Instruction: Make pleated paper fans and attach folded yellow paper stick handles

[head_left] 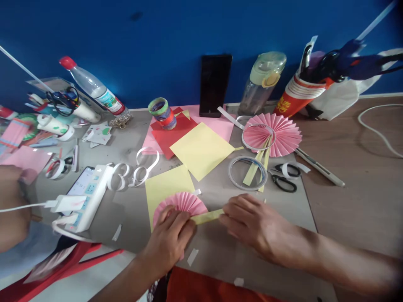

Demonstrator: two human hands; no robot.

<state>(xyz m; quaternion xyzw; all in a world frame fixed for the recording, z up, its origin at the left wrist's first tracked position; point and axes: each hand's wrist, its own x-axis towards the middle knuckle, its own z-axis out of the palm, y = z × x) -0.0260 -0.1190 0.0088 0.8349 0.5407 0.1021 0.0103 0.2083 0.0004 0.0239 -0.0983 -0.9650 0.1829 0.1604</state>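
Near the front of the desk, my left hand point(171, 235) is closed on a pink pleated paper fan point(189, 202), its folds spread in a half circle. A pale yellow paper strip point(208, 217) runs from the fan to my right hand point(248, 224), whose fingers are closed on the strip's other end. Where strip and fan meet is covered by my left fingers. Beneath the fan lies a yellow paper sheet point(168, 182). Another pink fan point(286, 134) with yellow strips rests farther back, partly under a tape ring point(258, 126).
A larger tape roll point(231, 176) and black scissors point(285, 184) lie beyond my right hand. Yellow paper point(203, 151) covers red sheets. A power strip point(97, 193) stands left, near another person's arm point(14, 209). Bottles point(264, 79) and a phone point(215, 84) stand along the wall.
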